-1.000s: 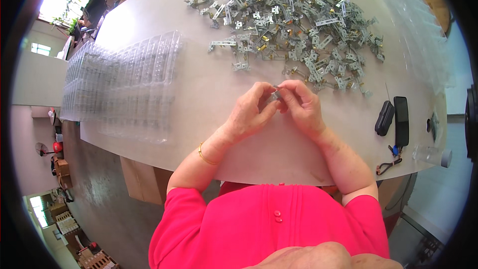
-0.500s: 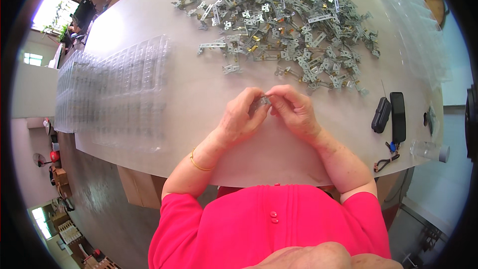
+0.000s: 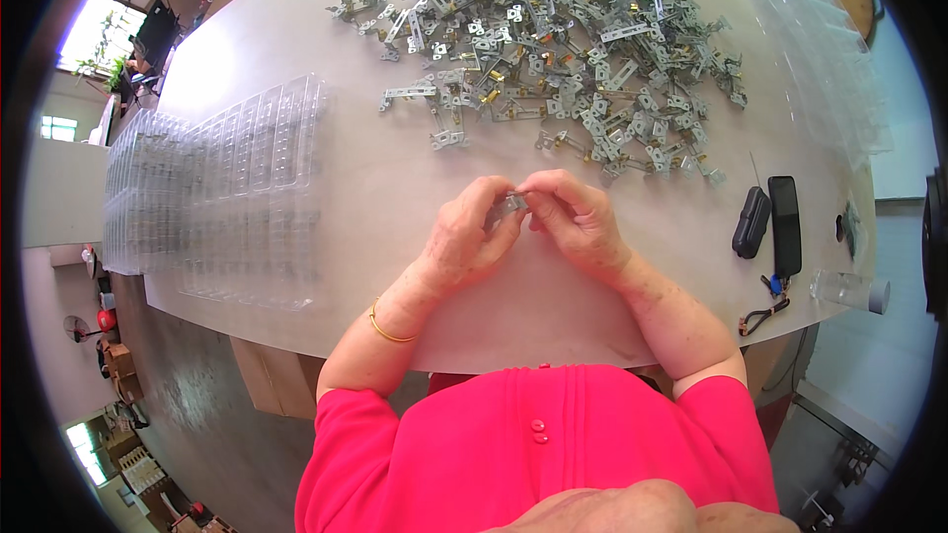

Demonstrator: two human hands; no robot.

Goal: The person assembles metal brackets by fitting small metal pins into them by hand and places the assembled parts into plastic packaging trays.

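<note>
Both of my hands meet over the near middle of the table, in front of a big heap of metal brackets (image 3: 563, 49). A small silvery metal bracket (image 3: 509, 206) sits in my left hand (image 3: 462, 237), closed between thumb and fingers, which cover part of it. My right hand (image 3: 581, 225) is closed too, its thumb and forefinger pinching at the right end of that bracket. Brass-coloured bits show among the heaped brackets, whose nearest pieces lie just beyond my fingertips.
Stacked clear plastic trays (image 3: 247, 153) stand at the left on the pale table (image 3: 365, 188). More clear plastic trays (image 3: 810, 49) lie far right. Nearer on the right are a black phone (image 3: 786, 227), a black case (image 3: 751, 222), keys (image 3: 776, 286) and a clear bottle (image 3: 847, 290).
The whole view has shifted slightly. My hands stay together on the bracket, which shows a little more between my fingers at a slightly different tilt.
</note>
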